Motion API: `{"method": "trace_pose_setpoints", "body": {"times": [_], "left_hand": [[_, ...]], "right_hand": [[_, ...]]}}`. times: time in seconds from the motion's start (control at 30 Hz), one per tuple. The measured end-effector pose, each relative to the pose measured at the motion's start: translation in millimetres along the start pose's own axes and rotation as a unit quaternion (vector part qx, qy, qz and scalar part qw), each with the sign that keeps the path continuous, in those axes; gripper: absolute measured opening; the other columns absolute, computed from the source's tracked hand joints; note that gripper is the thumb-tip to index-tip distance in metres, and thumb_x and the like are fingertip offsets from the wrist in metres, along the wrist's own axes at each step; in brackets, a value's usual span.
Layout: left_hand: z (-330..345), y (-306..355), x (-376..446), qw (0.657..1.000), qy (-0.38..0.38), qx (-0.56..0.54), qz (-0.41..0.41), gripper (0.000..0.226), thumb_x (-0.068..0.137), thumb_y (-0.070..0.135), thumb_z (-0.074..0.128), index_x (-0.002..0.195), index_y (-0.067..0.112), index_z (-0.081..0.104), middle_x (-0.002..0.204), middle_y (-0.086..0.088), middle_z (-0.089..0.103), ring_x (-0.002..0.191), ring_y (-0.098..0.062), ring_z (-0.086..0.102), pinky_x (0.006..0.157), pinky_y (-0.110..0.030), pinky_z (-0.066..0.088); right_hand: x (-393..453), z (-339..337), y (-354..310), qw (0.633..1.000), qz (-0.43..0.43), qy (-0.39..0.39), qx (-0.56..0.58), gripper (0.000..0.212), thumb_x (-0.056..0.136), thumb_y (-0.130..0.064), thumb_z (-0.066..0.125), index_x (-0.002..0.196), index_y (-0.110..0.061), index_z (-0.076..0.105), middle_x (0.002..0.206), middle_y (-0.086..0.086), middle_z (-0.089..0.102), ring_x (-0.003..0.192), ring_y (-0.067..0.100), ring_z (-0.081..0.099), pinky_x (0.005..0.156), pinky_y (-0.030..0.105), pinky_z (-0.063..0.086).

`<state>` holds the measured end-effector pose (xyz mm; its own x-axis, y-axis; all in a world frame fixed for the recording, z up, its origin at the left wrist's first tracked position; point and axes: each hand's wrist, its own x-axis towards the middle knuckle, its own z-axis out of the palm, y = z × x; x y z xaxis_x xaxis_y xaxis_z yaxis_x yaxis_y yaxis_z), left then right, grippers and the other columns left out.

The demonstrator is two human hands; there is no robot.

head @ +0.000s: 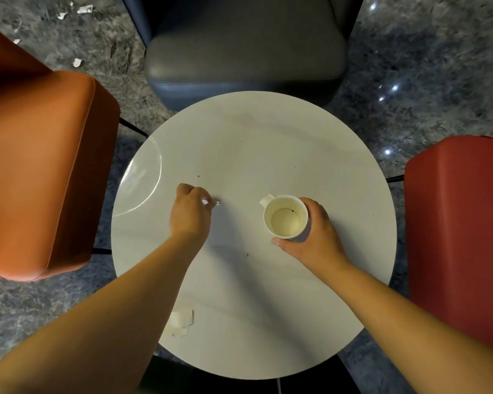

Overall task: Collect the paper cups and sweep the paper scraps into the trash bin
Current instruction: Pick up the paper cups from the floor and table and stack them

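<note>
A white paper cup with a folded paper handle stands upright on the round white table, empty inside. My right hand wraps around its right side. My left hand is left of the cup, fingertips pinched on a small white paper scrap at the table surface. A bigger pile of torn paper scraps lies near the table's front edge, partly hidden by my left forearm. More scraps lie on the floor at the upper left. No trash bin is in view.
An orange chair stands at the left, a dark grey chair behind the table, a red chair at the right. The floor is dark speckled stone. A clear round film lies at the table's left edge.
</note>
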<state>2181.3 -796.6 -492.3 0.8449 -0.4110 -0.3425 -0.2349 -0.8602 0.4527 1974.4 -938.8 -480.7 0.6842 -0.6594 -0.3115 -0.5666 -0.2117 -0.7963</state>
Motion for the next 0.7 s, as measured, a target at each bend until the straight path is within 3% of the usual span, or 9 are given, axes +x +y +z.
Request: {"method": "trace_pose_setpoints", "body": {"times": [0.1,0.2,0.3,0.47,0.6,0.7], "left_hand": [[-9,13,-6,0.998,-0.007,-0.059,-0.005,0.013,0.091,0.029,0.066,0.09,0.017,0.069,0.099,0.0,0.061,0.08,-0.018,0.058,0.07,-0.023,0.041],[-20,47,-28,0.965,0.001,-0.259,-0.033,0.007,0.087,0.029,0.07,0.081,0.026,0.068,0.074,0.01,0.066,0.056,-0.006,0.062,0.055,-0.016,0.044],[-26,77,-55,0.94,-0.021,-0.341,0.001,0.011,0.085,0.019,0.072,0.08,0.028,0.07,0.069,0.013,0.068,0.05,-0.005,0.059,0.048,-0.014,0.044],[-26,94,-73,0.923,-0.144,-0.35,0.071,0.015,0.089,0.021,0.067,0.086,0.034,0.075,0.078,0.012,0.073,0.055,-0.007,0.062,0.05,-0.015,0.045],[-14,86,-58,0.929,-0.073,-0.363,-0.003,0.016,0.094,0.025,0.058,0.097,0.026,0.073,0.085,0.008,0.074,0.055,-0.009,0.062,0.051,-0.019,0.046],[3,75,-41,0.974,-0.044,-0.22,-0.012,0.015,0.092,0.026,0.062,0.105,0.026,0.068,0.097,0.012,0.07,0.067,-0.003,0.064,0.061,-0.011,0.045]], "right_hand": [[-1,1,-2,1.0,0.002,0.001,0.002,0.079,0.054,-0.038,0.09,0.119,-0.038,0.044,0.119,-0.014,0.048,0.103,0.004,0.048,0.081,0.018,0.043],[-2,1,-3,1.0,0.008,0.007,0.005,0.078,0.054,-0.039,0.09,0.116,-0.042,0.042,0.118,-0.014,0.049,0.103,0.005,0.049,0.08,0.02,0.045],[0,2,-4,1.0,0.012,0.011,0.003,0.076,0.053,-0.04,0.09,0.111,-0.045,0.041,0.116,-0.014,0.05,0.101,0.005,0.05,0.079,0.023,0.046],[2,2,-5,1.0,0.017,0.014,0.007,0.072,0.052,-0.038,0.089,0.104,-0.05,0.039,0.109,-0.018,0.049,0.095,0.003,0.052,0.074,0.019,0.045],[-1,-3,-2,1.0,0.013,0.021,0.009,0.076,0.051,-0.042,0.088,0.105,-0.054,0.035,0.111,-0.02,0.047,0.095,-0.001,0.047,0.075,0.016,0.043],[-5,-8,3,1.0,0.011,0.024,0.013,0.078,0.051,-0.043,0.089,0.103,-0.061,0.033,0.112,-0.02,0.047,0.098,0.0,0.048,0.077,0.019,0.046]]}}
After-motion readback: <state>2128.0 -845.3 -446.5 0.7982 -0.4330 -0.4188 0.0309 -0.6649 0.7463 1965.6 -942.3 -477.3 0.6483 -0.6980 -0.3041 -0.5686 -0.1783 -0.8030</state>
